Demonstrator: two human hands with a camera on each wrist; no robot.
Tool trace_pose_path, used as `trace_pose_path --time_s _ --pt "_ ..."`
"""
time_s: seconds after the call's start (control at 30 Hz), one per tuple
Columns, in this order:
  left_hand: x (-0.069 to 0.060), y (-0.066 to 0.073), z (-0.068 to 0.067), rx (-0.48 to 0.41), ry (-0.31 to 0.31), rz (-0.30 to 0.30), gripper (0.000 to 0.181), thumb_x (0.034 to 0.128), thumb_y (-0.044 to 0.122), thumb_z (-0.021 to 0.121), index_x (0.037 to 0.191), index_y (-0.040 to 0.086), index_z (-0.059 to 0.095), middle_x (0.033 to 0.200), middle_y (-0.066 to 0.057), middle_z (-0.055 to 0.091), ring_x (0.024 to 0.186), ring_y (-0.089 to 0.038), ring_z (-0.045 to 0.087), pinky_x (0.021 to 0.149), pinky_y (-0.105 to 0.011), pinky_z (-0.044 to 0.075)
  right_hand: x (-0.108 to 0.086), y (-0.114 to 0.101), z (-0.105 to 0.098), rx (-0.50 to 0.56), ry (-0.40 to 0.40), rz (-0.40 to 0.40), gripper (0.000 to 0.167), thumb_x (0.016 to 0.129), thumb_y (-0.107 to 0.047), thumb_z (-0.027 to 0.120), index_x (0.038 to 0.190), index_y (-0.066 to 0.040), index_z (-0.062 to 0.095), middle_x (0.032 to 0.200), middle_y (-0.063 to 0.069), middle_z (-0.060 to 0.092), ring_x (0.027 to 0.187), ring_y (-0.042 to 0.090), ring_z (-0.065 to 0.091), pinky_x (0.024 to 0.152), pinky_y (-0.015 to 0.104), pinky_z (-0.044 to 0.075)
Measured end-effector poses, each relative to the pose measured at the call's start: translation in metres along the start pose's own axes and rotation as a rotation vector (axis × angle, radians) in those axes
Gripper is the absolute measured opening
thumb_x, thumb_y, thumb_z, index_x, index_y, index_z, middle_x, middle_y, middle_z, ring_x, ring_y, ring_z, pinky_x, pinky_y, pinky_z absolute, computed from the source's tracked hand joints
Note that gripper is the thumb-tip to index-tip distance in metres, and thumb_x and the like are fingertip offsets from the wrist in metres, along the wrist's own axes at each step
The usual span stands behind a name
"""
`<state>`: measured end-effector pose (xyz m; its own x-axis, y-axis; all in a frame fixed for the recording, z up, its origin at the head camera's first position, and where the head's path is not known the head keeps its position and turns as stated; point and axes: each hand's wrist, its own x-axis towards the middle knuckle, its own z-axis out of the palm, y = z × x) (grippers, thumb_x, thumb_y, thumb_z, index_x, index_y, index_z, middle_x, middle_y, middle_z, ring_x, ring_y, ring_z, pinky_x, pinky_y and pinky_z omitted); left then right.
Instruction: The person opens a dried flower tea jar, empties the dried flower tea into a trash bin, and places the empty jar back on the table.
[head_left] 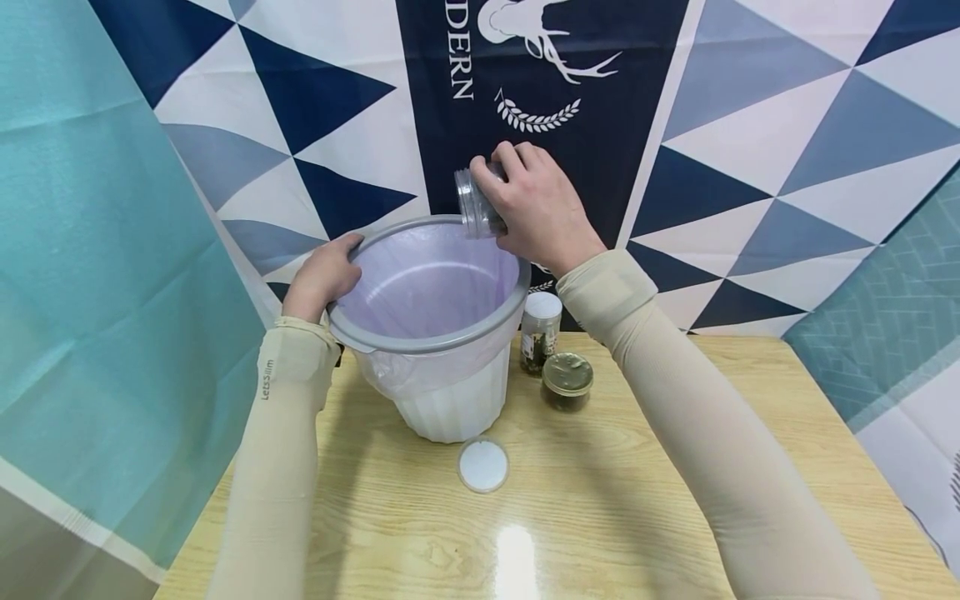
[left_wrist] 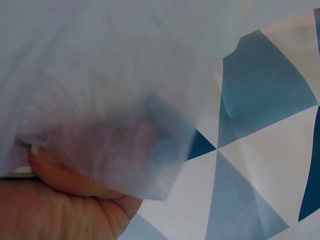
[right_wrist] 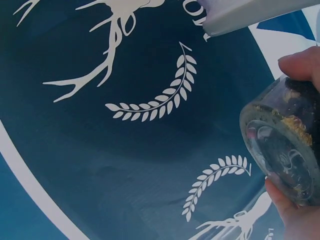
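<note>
A white trash bin (head_left: 457, 400) with a grey rim (head_left: 431, 343) and a thin, translucent lilac liner (head_left: 382, 279) stands on the table, leaning slightly. My left hand (head_left: 321, 279) grips the rim on the left side; in the left wrist view the liner (left_wrist: 110, 90) partly covers its fingers. Above the far right of the rim, my right hand (head_left: 540, 204) holds a clear jar (head_left: 474, 207) on its side, its uncovered mouth over the bin. Through the base of the jar (right_wrist: 280, 155), dark and yellowish bits show in the right wrist view.
Beside the bin on the right stand a white-lidded jar (head_left: 542, 329) and a shorter jar (head_left: 567, 382) with dark contents. A round white lid (head_left: 483, 465) lies in front on the wooden table (head_left: 420, 533). Patterned cloth (head_left: 750, 125) hangs close behind.
</note>
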<state>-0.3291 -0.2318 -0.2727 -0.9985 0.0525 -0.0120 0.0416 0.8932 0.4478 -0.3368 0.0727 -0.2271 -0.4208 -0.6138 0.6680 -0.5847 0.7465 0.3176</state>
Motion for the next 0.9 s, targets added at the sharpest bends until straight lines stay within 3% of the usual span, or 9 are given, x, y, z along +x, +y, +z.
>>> trace_pose_path --time_s 0.17,0.6,0.9 --pt "0.0005 -0.0003 0.0001 -0.01 -0.002 0.004 0.071 0.0941 0.001 0.036 0.164 0.009 0.028 0.165 -0.025 0.033 0.144 -0.043 0.042 0.121 -0.058 0.034 0.0012 0.0017 0.0016 -0.016 0.012 -0.015 0.072 0.068 -0.008 0.086 0.133 -0.003 0.056 0.115 0.021 0.059 0.107 0.041 0.059 0.107 0.051 0.048" --pt "0.0016 -0.0003 0.0013 -0.009 0.009 0.001 0.07 0.0944 0.001 0.037 0.163 0.008 0.03 0.164 -0.025 0.034 0.143 -0.044 0.043 0.12 -0.058 0.036 -0.0021 0.0023 0.0019 -0.001 -0.02 0.02 0.076 0.068 -0.014 0.091 0.135 -0.006 0.056 0.12 0.021 0.058 0.113 0.04 0.058 0.109 0.05 0.048" --pt "0.0025 -0.0007 0.0017 -0.006 0.011 0.005 0.07 0.0936 0.001 0.037 0.163 0.007 0.03 0.165 -0.025 0.033 0.146 -0.044 0.041 0.122 -0.057 0.033 0.0007 0.0006 0.0011 -0.017 0.0 -0.026 0.075 0.068 -0.01 0.089 0.134 -0.005 0.056 0.119 0.022 0.058 0.111 0.041 0.057 0.11 0.051 0.046"
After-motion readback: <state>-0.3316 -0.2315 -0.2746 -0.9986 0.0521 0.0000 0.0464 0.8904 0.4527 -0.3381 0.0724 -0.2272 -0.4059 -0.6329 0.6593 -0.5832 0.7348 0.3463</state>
